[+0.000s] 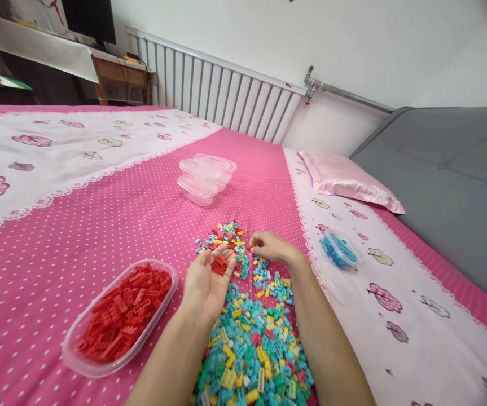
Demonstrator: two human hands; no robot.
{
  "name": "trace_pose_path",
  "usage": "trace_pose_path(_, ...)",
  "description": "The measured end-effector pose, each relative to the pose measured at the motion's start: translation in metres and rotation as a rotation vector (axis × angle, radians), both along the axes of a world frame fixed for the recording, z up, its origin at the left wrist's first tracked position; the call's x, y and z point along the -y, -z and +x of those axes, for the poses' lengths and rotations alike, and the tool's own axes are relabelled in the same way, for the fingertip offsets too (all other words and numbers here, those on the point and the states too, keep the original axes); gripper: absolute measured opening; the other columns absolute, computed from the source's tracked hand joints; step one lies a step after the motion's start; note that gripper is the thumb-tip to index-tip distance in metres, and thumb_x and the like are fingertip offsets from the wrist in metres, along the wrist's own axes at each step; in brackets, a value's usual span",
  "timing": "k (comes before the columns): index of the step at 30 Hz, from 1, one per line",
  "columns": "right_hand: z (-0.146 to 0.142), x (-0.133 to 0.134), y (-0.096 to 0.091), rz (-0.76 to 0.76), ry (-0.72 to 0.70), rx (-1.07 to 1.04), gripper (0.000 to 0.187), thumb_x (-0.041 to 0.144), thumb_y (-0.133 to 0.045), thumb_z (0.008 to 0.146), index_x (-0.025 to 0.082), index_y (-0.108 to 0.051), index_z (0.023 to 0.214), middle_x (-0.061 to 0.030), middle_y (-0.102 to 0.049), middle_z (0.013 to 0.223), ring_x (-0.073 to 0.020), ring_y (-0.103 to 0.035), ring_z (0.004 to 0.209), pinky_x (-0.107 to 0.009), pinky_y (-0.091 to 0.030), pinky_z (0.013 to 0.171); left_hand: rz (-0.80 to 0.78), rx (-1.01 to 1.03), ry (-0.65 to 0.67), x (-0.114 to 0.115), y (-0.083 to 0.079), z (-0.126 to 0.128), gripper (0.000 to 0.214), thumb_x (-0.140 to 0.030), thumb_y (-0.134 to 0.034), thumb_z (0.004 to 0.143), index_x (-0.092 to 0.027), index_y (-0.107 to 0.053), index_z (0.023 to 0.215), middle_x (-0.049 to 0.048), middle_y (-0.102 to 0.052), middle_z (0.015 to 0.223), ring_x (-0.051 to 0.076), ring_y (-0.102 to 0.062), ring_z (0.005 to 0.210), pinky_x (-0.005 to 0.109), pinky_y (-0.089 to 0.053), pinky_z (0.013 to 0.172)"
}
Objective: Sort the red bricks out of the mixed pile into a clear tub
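Observation:
My left hand [204,282] is turned palm up and cupped around several red toy bricks [219,265]. Across from it, my right hand [272,247] is pinched at the edge of the pile, with a bit of red showing at its fingertips, seemingly a small red brick. Both hands are over a long pile of mixed toy bricks [254,338], mostly turquoise, yellow and green. At its far end is a smaller heap [226,231] with more red pieces. To the left, a clear plastic tub [70,344] holds many red bricks [127,310].
Stacked clear tubs [205,175] stand farther back on the pink dotted bedsheet [141,208]. On the right are a small tub of blue bricks [338,251] and a pink pillow [349,177]. A grey headboard [446,163] borders the right side; a white radiator [222,84] lines the wall.

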State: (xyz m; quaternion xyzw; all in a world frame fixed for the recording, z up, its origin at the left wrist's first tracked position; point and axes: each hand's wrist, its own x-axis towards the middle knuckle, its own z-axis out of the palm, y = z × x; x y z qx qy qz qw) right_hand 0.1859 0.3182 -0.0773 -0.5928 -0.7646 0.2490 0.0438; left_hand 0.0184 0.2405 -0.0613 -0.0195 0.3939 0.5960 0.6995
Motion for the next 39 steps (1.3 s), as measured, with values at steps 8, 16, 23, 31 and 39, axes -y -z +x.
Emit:
trace_pose_path(8,0.01,0.017,-0.028,-0.094,-0.162,-0.101,0.01,0.024,-0.056,0.075,0.016,-0.061,0.079,-0.0019,-0.064,0.076,-0.013,-0.057,0.069,-0.024,-0.042,0.064,0.006,0.001,0.003,-0.001,0.0,0.001,0.022,-0.015,-0.034,0.087,-0.009,-0.055,0.084,0.011,-0.059,0.091,0.015,-0.061,0.078,0.025,-0.055,0.067)
trace_pose_path(16,-0.017,0.039,-0.055,0.179,-0.257,-0.296,0.011,0.025,-0.056,0.078,0.02,-0.065,0.084,-0.0003,-0.067,0.088,-0.0138,-0.059,0.086,-0.027,-0.043,0.078,-0.012,0.048,0.018,0.0,-0.003,0.001,0.021,-0.013,-0.035,0.087,-0.012,-0.056,0.085,0.0094,-0.059,0.086,0.013,-0.059,0.075,0.024,-0.055,0.066)
trace_pose_path(23,-0.032,0.017,-0.025,0.432,-0.049,-0.445,0.032,0.022,-0.044,0.084,0.019,-0.056,0.114,-0.0078,-0.059,0.115,-0.0163,-0.053,0.106,-0.033,-0.041,0.093,-0.026,0.071,0.021,-0.001,-0.004,0.0,0.02,-0.011,-0.035,0.085,-0.011,-0.055,0.084,0.0101,-0.057,0.087,0.013,-0.059,0.077,0.022,-0.054,0.064)
trace_pose_path(31,-0.044,-0.01,0.04,0.315,-0.108,-0.277,0.055,0.044,-0.032,0.09,0.016,-0.032,0.137,-0.0134,-0.024,0.147,-0.0218,-0.015,0.137,-0.044,-0.013,0.111,-0.016,0.064,-0.028,0.0,-0.004,-0.001,0.018,-0.01,-0.036,0.085,-0.013,-0.051,0.076,0.0082,-0.056,0.082,0.011,-0.057,0.071,0.02,-0.053,0.061)
trace_pose_path(39,-0.035,-0.001,0.01,0.247,-0.416,-0.38,0.035,0.031,-0.048,0.086,0.02,-0.055,0.119,-0.0085,-0.053,0.128,-0.017,-0.044,0.122,-0.035,-0.031,0.103,0.005,0.068,-0.029,0.0,-0.007,-0.001,0.018,-0.01,-0.036,0.084,-0.012,-0.053,0.079,0.0093,-0.057,0.082,0.012,-0.058,0.072,0.021,-0.053,0.061)
